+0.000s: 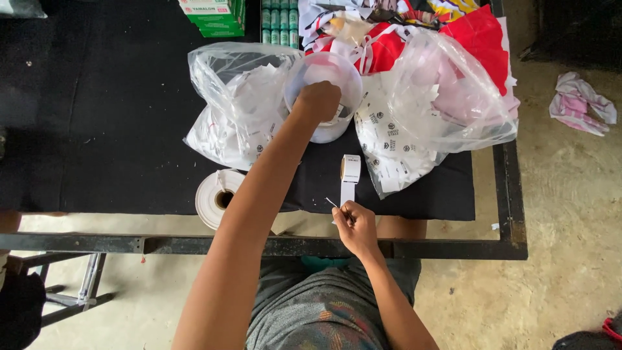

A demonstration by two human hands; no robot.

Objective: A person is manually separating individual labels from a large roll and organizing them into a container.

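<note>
My left hand [317, 100] reaches into a round translucent plastic tub [324, 84] on the black table; its fingers are curled down inside, and what they touch is hidden. My right hand [355, 227] is at the table's near edge, pinching the loose end of a strip from a small white label roll [350, 170] that stands just beyond it. A thin white sliver [331, 202] sticks out at the fingertips.
Two clear plastic bags [240, 104] [440, 104] full of white printed tags flank the tub. A larger white tape roll [217, 198] lies at the table's front edge. Red and white cloth [473, 32], a green carton [214, 16] and a black metal frame [453, 249] surround the work area.
</note>
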